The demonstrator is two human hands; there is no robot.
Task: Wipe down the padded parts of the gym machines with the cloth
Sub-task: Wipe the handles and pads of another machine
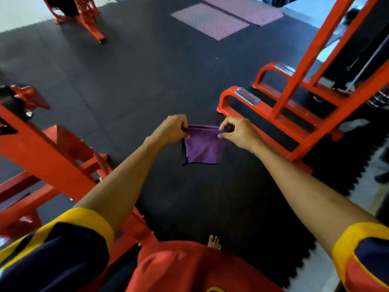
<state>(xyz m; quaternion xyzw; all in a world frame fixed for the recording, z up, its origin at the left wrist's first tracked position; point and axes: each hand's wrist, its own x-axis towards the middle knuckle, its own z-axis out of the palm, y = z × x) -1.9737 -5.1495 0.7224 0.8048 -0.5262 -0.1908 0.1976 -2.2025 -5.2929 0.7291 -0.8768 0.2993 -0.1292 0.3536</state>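
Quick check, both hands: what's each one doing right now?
Left hand: pinches the top left corner of the purple cloth.
Right hand: pinches the cloth's top right corner; the cloth hangs between the hands.

Purple cloth (pixel 202 147): soft, matt fabric, dark stitched edge. Machine frames (pixel 303 85): glossy orange-red painted metal. Floor mats (pixel 130 76): dark, matt, grainy rubber.

Purple cloth (pixel 202 146) with dark edging hangs folded, top corners pinched.

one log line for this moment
cloth: hangs spread | left hand: pinches top corner | right hand: pinches top corner | wiping: not begun
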